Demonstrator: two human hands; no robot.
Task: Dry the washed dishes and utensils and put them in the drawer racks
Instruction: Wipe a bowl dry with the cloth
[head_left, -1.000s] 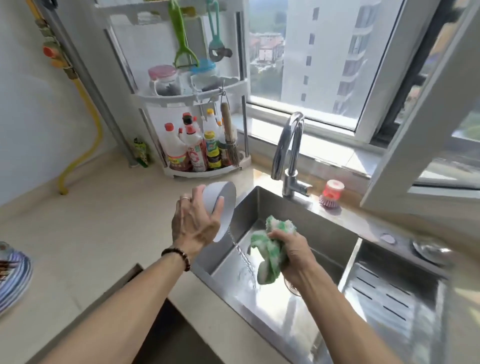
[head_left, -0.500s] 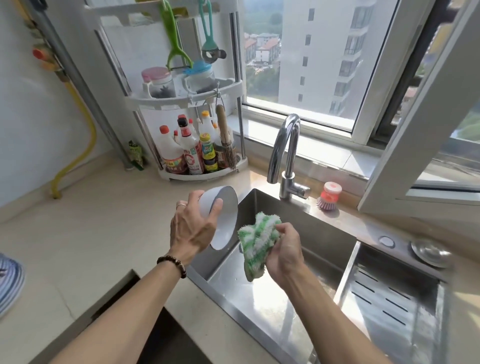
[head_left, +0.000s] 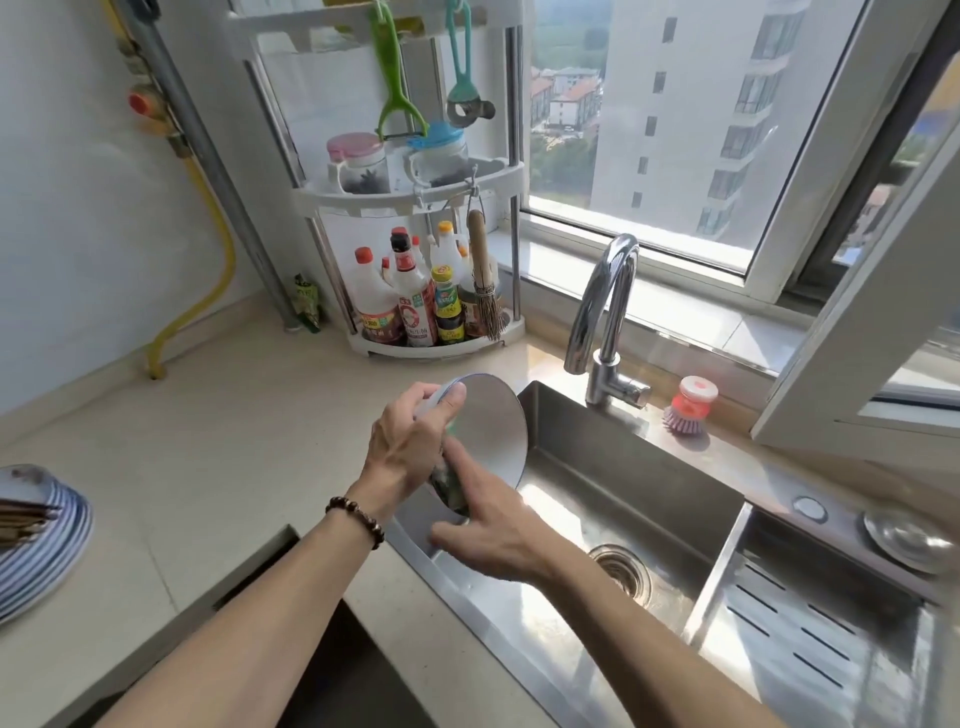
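We see the left hand (head_left: 410, 447) holding a white bowl (head_left: 491, 431) by its rim, with the thumb curled over the top edge. The bowl is tipped on its side, up in the air over the left edge of the sink (head_left: 623, 499). Its open side faces the sink. The right hand (head_left: 488, 535) is tucked in just under the left hand and touches the bottom of the bowl. Its fingers press a green cloth (head_left: 449, 486) against the bowl. Only a small bit of the cloth shows between the two hands. A dark bead bracelet (head_left: 356, 519) sits on the left wrist.

The sink is shiny metal with a round drain (head_left: 621, 569) in it. A bent silver tap (head_left: 605, 322) stands at the back of the sink. Just beside the tap is a red and pink dish brush (head_left: 688, 408). To the right is a metal tray with slots (head_left: 810, 629).

On the left edge of the bench (head_left: 182, 457) lies a stack of striped plates (head_left: 41, 540) with something dark on top that we cannot make out. At the back corner stands a white shelf rack (head_left: 410, 192) with bottles (head_left: 410, 306) low down and two jars (head_left: 395, 161) higher up. A green peeler (head_left: 396, 83) hangs from the top of it.
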